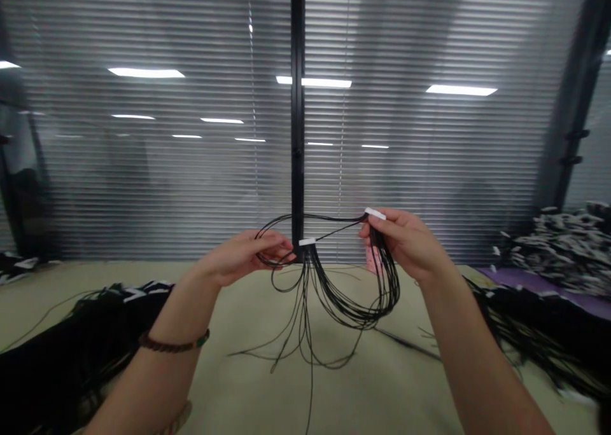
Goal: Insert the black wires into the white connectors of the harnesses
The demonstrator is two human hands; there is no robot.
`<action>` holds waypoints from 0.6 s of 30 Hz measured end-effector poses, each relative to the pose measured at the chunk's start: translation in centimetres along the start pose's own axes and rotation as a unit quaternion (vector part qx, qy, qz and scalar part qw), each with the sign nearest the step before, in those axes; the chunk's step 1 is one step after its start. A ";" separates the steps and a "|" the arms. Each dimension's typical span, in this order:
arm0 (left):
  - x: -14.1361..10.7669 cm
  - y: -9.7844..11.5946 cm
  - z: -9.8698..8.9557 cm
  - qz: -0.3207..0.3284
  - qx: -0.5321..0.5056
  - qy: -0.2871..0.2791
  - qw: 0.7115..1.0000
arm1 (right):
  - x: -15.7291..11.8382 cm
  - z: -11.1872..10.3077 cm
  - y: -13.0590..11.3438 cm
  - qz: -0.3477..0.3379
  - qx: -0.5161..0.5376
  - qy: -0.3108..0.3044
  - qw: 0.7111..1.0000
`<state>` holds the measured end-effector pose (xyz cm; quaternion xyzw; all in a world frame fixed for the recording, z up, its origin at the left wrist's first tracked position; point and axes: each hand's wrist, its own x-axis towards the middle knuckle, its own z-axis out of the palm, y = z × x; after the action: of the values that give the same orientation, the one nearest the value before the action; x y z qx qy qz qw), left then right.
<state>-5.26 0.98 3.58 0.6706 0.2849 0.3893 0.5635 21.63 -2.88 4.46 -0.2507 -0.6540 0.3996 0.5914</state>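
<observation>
Black wire harness held up above the bench — left hand closed around a loop of the wires, right hand pinching a white connector; a second white connector sits on the wires between the hands.

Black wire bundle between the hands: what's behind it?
Behind the thin black wires stand a black upright frame post and grey slatted blinds, with a small pink item below the right hand. The post's base is hidden by the wires.
</observation>
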 end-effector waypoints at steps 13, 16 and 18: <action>0.5 -0.4 2.8 -0.006 -0.066 -0.081 0.994 | 0.6 0.8 1.1 0.021 0.022 -0.029 0.999; 1.0 -0.5 3.0 0.006 -0.077 -0.086 0.993 | 0.4 0.6 1.1 0.032 0.003 -0.043 0.999; 1.0 -0.6 2.3 0.024 -0.091 -0.120 0.988 | 0.2 -0.1 0.9 0.036 -0.012 -0.063 0.997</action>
<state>-2.76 0.72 3.02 0.6652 0.1627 0.3438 0.6425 21.54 -2.22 3.80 -0.2556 -0.6851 0.4278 0.5313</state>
